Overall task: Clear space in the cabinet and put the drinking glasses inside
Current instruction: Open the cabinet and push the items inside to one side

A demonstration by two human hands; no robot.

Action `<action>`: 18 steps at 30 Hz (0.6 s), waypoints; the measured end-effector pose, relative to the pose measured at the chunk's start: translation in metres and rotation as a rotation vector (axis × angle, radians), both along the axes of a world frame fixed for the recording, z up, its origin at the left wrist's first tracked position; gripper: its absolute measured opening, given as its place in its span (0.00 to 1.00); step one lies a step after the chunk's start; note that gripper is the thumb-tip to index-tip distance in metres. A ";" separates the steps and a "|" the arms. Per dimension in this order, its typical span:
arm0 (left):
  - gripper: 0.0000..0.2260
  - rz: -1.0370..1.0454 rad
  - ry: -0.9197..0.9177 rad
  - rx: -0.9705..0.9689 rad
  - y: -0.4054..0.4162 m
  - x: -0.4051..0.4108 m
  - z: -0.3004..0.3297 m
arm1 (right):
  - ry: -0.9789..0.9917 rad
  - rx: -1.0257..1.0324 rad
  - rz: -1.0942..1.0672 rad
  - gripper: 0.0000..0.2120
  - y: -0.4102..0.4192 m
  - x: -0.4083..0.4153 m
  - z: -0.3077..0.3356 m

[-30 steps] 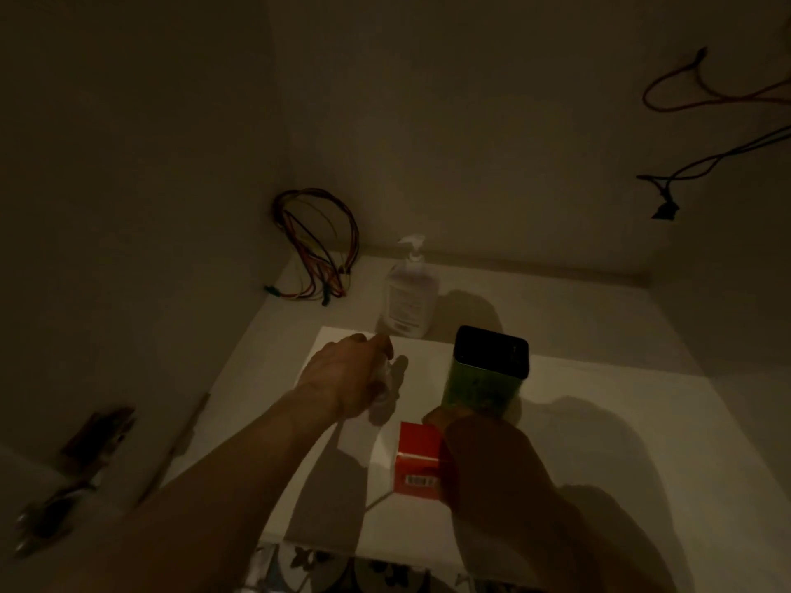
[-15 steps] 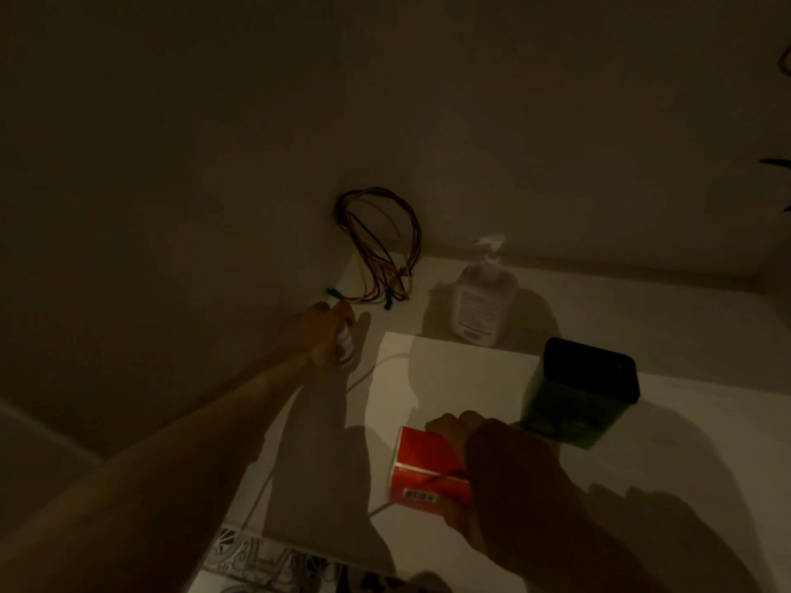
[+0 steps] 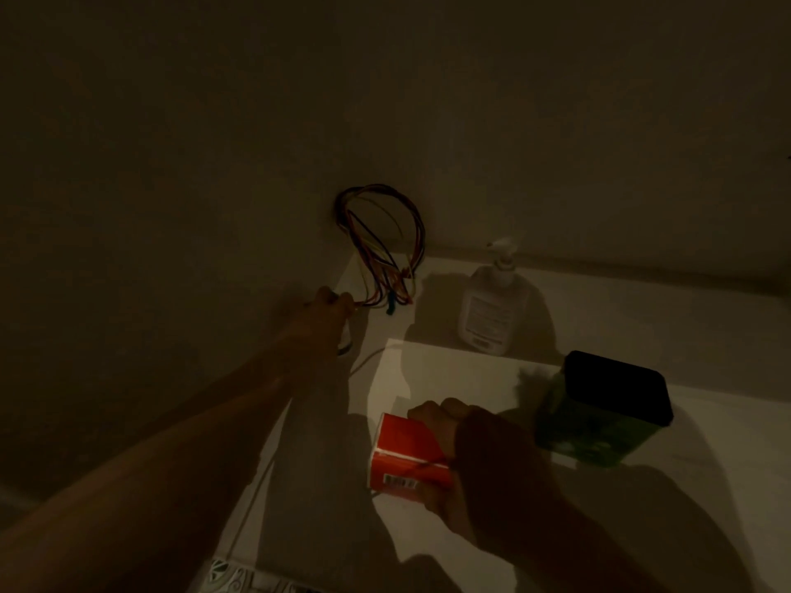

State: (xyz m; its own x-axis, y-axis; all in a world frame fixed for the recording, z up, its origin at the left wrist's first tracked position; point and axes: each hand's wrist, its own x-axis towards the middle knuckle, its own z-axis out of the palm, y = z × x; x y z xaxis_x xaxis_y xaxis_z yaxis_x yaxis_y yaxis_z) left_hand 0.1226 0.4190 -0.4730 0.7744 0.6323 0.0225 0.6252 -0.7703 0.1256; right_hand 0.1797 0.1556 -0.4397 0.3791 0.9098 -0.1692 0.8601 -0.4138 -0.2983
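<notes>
Your right hand [image 3: 466, 455] has its grip closed around the red cardboard box [image 3: 404, 455]. Your left hand [image 3: 316, 323] reaches to the dark shelf corner beside the coloured wires [image 3: 376, 246]; its grip I cannot tell.

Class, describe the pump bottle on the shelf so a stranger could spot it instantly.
Start at the bundle of coloured wires in the cabinet's back left corner. Just right of it, against the back wall, stands the pale translucent plastic pump bottle. It alone has a nozzle on top.

walls: plain, dim back wall [image 3: 556, 122] and left side wall [image 3: 128, 164] meet in a corner beyond the left hand [image 3: 319, 323] | floor: pale cabinet shelf [image 3: 642, 318] under both hands | light: low, hard shadows
</notes>
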 end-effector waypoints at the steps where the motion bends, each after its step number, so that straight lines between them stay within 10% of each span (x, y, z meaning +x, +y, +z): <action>1: 0.20 0.009 0.024 0.020 0.001 -0.001 0.002 | 0.030 0.046 0.029 0.39 0.002 0.000 -0.004; 8: 0.24 -0.028 0.289 0.338 0.001 -0.003 0.008 | 0.030 0.024 0.070 0.39 0.014 -0.003 -0.015; 18: 0.31 -0.124 -0.038 0.357 0.008 -0.010 0.061 | 0.003 0.154 0.032 0.31 0.088 -0.041 -0.003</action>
